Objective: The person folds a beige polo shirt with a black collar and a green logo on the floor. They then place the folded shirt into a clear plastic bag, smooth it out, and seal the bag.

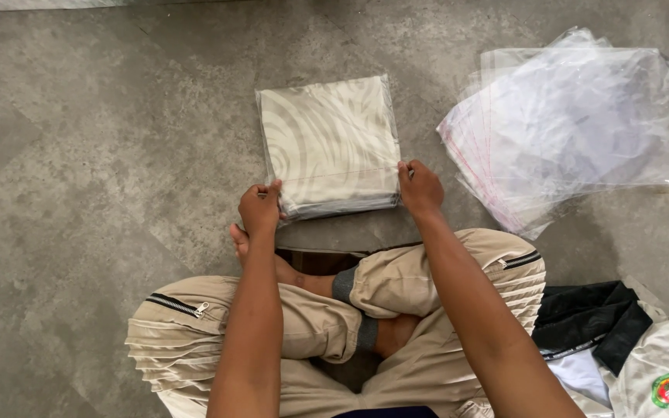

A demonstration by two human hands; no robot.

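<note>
Both hands pinch the near edge of the bagged folded cloth (328, 145), left hand (260, 209) on its left corner, right hand (420, 188) on its right corner, fingers closed on the plastic. It lies flat on the grey concrete floor (102, 155), just ahead of the crossed legs in beige trousers (396, 290). Off right, a loose stack of clear plastic bags (574, 124); nearer, a black-and-white garment (613, 340).

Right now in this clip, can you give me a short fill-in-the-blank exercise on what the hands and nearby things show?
1. Both hands, left hand and right hand, grip the near edge of a folded beige patterned cloth in a clear ____ bag.
2. The loose pile of clear bags lies to the person's ____.
3. Everything rests on a grey ____ floor.

Missing words: plastic; right; concrete
</note>
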